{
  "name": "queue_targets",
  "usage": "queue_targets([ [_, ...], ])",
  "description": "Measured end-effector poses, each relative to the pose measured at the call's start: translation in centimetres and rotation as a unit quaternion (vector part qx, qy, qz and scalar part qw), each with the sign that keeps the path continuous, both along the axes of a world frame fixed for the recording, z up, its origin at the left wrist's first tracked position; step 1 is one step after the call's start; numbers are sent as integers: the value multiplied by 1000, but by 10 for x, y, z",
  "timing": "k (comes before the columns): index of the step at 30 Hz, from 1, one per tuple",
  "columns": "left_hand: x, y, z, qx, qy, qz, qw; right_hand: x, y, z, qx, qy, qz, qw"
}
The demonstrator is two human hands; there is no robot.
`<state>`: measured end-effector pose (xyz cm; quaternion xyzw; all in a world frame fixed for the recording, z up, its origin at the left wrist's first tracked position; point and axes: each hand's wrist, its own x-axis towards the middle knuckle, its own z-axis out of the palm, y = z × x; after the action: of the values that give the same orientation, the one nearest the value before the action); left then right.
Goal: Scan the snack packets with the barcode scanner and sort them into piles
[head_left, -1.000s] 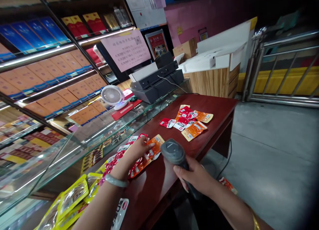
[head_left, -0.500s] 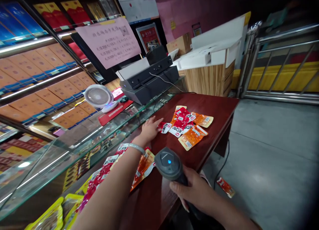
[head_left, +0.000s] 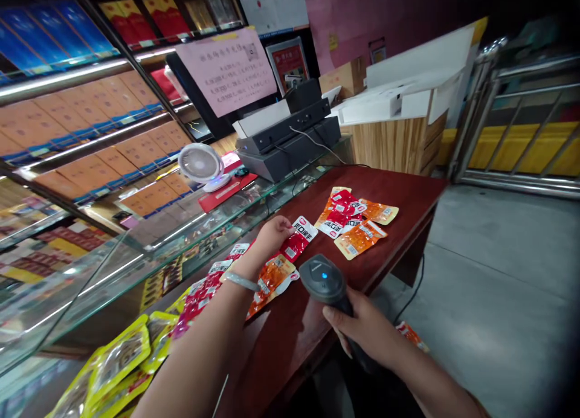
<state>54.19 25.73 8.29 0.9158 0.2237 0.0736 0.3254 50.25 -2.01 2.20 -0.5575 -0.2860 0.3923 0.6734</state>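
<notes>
My left hand (head_left: pixel 274 235), a bracelet at its wrist, has its fingers closed on the edge of a red and white snack packet (head_left: pixel 299 237) just above the brown table. In my right hand (head_left: pixel 362 324) is a dark handheld barcode scanner (head_left: pixel 322 279), its head tilted toward the table and a blue light glowing on top. Beyond the scanner lies a loose pile of red packets (head_left: pixel 342 208) and orange packets (head_left: pixel 361 239). Under and beside my left wrist are more orange packets (head_left: pixel 274 277) and red packets (head_left: pixel 206 291).
Yellow packets (head_left: pixel 120 351) lie at the lower left. A glass counter (head_left: pixel 136 249) runs along the table's left side, bearing a small white fan (head_left: pixel 202 164) and a dark cash drawer (head_left: pixel 290 149). One packet (head_left: pixel 412 335) is on the floor at right, near a metal railing (head_left: pixel 534 134).
My left hand has drawn a red and white packet away from the pile, back toward me, and its fingers have closed. The scanner stays in my right hand; the view has shifted somewhat.
</notes>
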Motion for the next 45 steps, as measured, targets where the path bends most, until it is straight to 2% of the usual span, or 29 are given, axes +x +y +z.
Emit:
queue_targets([
  [5, -38, -16, 14, 62, -26, 34, 997, -20, -2, 5, 5, -21, 25, 999],
  [9, -67, -6, 26, 115, 54, 46, 991, -33, -2, 10, 19, -6, 41, 999],
  [11, -80, 3, 32, 185, 134, 67, 971, -35, -2, 11, 20, -1, 45, 999],
  [13, -88, 8, 36, 277, 183, 93, 939, -34, -3, 9, 12, -3, 43, 999],
  [15, -85, 6, 37, 334, 183, 113, 918, -30, -5, 6, 10, -6, 37, 999],
  [16, -79, 1, 36, 338, 168, 111, 919, -27, -7, 5, 10, -7, 34, 999],
  [18, -58, -16, 30, 311, 135, 80, 937, -19, -14, 1, 11, -12, 27, 999],
  [22, -2, -66, 6, 244, 60, -44, 967, 0, -35, -2, -11, -33, 4, 999],
  [26, 45, -111, -15, 204, 33, -123, 971, 18, -57, -5, -29, -46, -41, 998],
  [30, 67, -137, -20, 246, 78, -129, 957, 27, -68, -11, -26, -33, -66, 997],
  [32, 70, -143, -18, 266, 108, -133, 949, 29, -70, -14, -29, -26, -67, 997],
  [34, 67, -143, -13, 252, 127, -121, 952, 28, -70, -16, -29, -22, -63, 997],
  [36, 61, -138, -6, 213, 119, -85, 966, 27, -71, -17, -25, -25, -59, 998],
  [40, 41, -117, 7, 105, 34, -30, 993, 21, -70, -14, -22, -36, -47, 998],
  [42, 28, -106, 12, 57, 8, -21, 998, 17, -66, -10, -19, -33, -40, 998],
  [45, 8, -91, 11, 22, -7, -7, 1000, 10, -59, -7, -12, -24, -26, 999],
])
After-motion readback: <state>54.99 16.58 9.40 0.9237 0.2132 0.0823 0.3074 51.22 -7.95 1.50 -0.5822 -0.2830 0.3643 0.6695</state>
